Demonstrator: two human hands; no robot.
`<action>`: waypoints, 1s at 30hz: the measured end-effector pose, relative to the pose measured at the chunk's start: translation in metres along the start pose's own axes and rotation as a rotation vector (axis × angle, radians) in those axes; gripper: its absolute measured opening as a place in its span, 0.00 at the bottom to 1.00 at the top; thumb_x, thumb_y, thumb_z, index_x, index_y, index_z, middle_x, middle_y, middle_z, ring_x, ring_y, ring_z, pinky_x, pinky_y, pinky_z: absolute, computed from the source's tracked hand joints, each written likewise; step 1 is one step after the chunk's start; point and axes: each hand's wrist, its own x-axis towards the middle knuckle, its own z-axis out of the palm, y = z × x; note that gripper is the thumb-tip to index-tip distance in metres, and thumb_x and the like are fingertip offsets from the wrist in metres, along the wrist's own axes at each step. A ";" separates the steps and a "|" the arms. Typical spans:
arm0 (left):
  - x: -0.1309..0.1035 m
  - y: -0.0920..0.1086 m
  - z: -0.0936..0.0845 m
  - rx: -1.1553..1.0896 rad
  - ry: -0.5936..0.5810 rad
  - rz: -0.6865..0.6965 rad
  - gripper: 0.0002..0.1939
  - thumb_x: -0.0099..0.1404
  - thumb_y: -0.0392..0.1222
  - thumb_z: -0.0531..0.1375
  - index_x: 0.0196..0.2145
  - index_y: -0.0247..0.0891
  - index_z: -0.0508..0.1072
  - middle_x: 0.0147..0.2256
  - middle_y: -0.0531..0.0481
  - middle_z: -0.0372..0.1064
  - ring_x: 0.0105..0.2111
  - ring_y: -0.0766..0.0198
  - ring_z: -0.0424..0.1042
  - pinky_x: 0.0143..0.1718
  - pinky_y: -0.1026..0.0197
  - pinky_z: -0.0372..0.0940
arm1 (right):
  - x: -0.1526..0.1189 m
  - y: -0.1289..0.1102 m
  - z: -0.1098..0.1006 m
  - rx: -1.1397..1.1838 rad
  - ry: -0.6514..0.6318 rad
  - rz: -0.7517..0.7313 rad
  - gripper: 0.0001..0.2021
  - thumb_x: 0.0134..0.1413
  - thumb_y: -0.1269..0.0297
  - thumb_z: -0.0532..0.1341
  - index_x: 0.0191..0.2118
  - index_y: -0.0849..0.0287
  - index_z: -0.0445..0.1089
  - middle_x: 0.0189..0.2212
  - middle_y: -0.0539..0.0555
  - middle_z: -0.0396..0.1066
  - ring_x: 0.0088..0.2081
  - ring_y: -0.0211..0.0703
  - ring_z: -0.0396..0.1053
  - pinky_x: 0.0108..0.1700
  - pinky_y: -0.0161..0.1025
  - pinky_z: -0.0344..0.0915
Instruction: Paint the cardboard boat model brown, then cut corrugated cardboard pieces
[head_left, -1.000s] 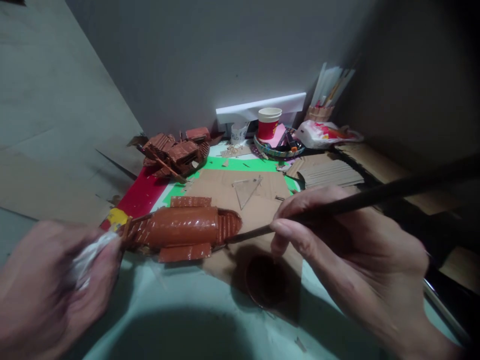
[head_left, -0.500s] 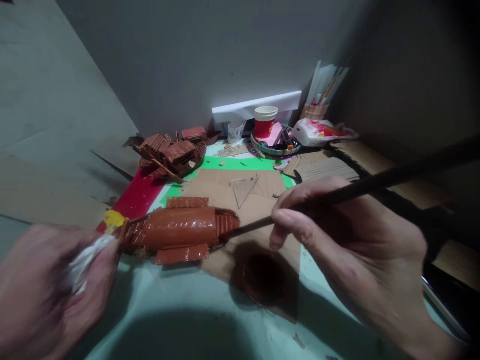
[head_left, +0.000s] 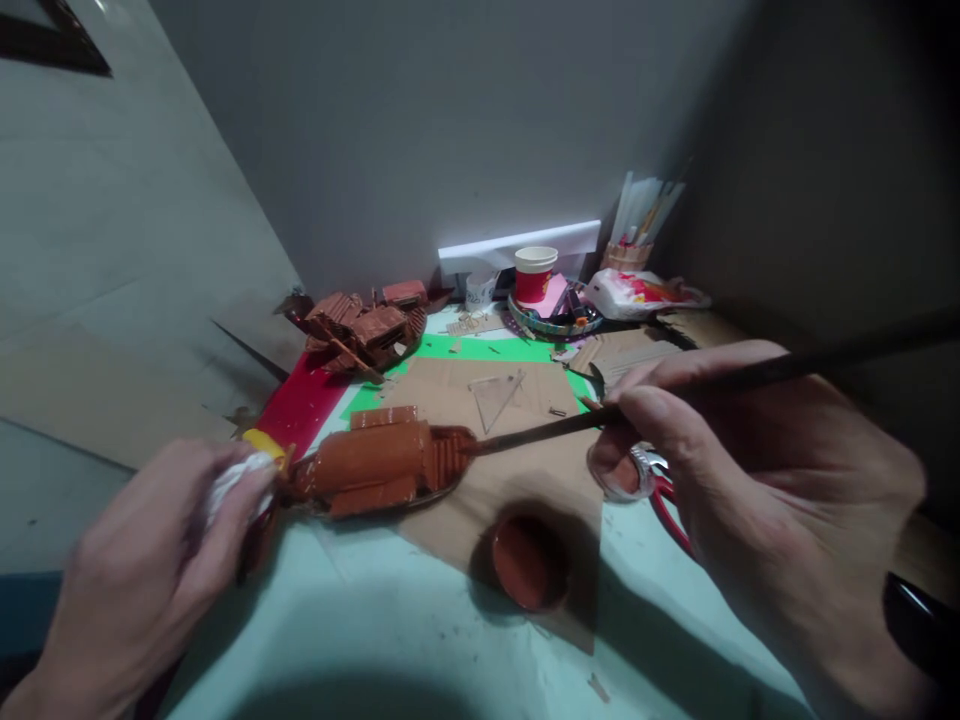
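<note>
A model boat (head_left: 375,462), coated in wet reddish-brown paint, is held out over the table. My left hand (head_left: 165,530) grips its left end through a crumpled white tissue (head_left: 244,485). Between the thumb and fingers of my right hand (head_left: 720,480) is a long dark paintbrush (head_left: 547,432), and its tip touches the ribbed right end of the boat. Below the brush stands a round pot of brown paint (head_left: 529,565) on a cardboard sheet (head_left: 457,530). The yellow piece (head_left: 264,443) beside my left fingers is partly hidden.
Brown-painted model parts (head_left: 367,325) are piled at the back left. A clear set square (head_left: 495,400) lies on the cardboard. Behind are a tray (head_left: 559,328) with a red cup (head_left: 534,275) and a plastic bag (head_left: 637,295). Red-handled scissors (head_left: 670,515) lie partly under my right hand.
The view has shifted, and both hands show farther right. The brush tip has gone from the boat's near side to its ribbed end, and the boat is turned a little.
</note>
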 end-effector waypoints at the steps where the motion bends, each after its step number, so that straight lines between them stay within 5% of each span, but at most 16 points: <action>1: 0.000 0.004 -0.002 -0.010 -0.005 0.006 0.06 0.70 0.45 0.55 0.41 0.43 0.68 0.34 0.52 0.68 0.31 0.63 0.67 0.35 0.60 0.60 | -0.001 -0.001 0.000 -0.003 0.013 -0.006 0.04 0.56 0.71 0.67 0.34 0.61 0.71 0.27 0.47 0.71 0.20 0.34 0.72 0.23 0.33 0.71; 14: -0.006 0.004 -0.010 -0.117 -0.043 -0.022 0.08 0.72 0.45 0.52 0.44 0.44 0.68 0.38 0.52 0.71 0.33 0.64 0.70 0.37 0.62 0.62 | -0.021 -0.014 0.012 0.175 -0.003 -0.017 0.06 0.46 0.76 0.64 0.30 0.57 0.72 0.27 0.51 0.71 0.21 0.43 0.71 0.21 0.46 0.70; 26: -0.007 0.006 -0.003 -0.124 -0.027 -0.002 0.06 0.72 0.42 0.52 0.40 0.41 0.68 0.33 0.53 0.68 0.30 0.65 0.68 0.33 0.63 0.59 | -0.032 -0.008 0.014 0.082 -0.155 -0.153 0.10 0.49 0.79 0.65 0.35 0.57 0.74 0.28 0.53 0.74 0.34 0.45 0.75 0.26 0.38 0.73; 30: -0.005 0.008 -0.001 -0.112 -0.019 0.007 0.07 0.72 0.42 0.52 0.38 0.40 0.67 0.33 0.53 0.67 0.30 0.66 0.68 0.33 0.63 0.59 | -0.033 -0.010 0.014 0.100 -0.031 -0.043 0.02 0.51 0.71 0.67 0.31 0.57 0.73 0.27 0.55 0.73 0.26 0.44 0.73 0.24 0.42 0.71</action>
